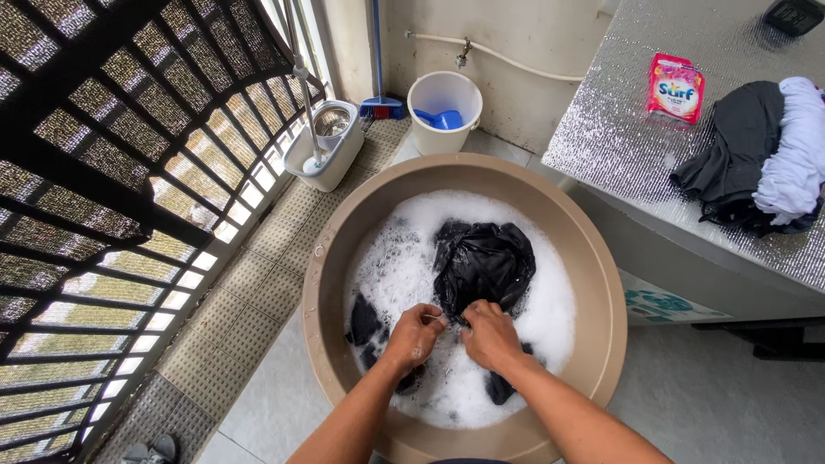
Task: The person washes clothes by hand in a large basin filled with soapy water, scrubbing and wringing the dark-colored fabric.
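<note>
- While both hands sit in the suds, the left hand (415, 333) is clenched on a fold of the black garment (481, 262), fingers curled in.
- Right hand (490, 333) is also clenched on the same cloth, just beside the left; knuckles nearly touching.
- Garment lies in the tub (331, 258), bulk at 12 o'clock from the hands, partly above the foam (395, 266); darker bits poke out at 9 and 5 o'clock of the hands.
- Tub is round, tan, on the tiled floor (258, 283); foam covers most of the water.
- At 12 o'clock from the tub: white bucket (443, 116) with a blue scoop (443, 119) inside, under a wall tap (462, 53).
- At 11 o'clock: mop bucket (326, 150) with mop handle (301, 69) upright in it; blue broom (380, 105) against the wall between the two buckets.
- At 2 o'clock: silver-topped counter (619, 129) with a pink detergent pouch (675, 88), and a pile of dark and white clothes (756, 159) beside it.
- At 9 o'clock: black window grille (112, 198).
- Sandals (153, 449) at 8 o'clock, at the frame's bottom edge.
</note>
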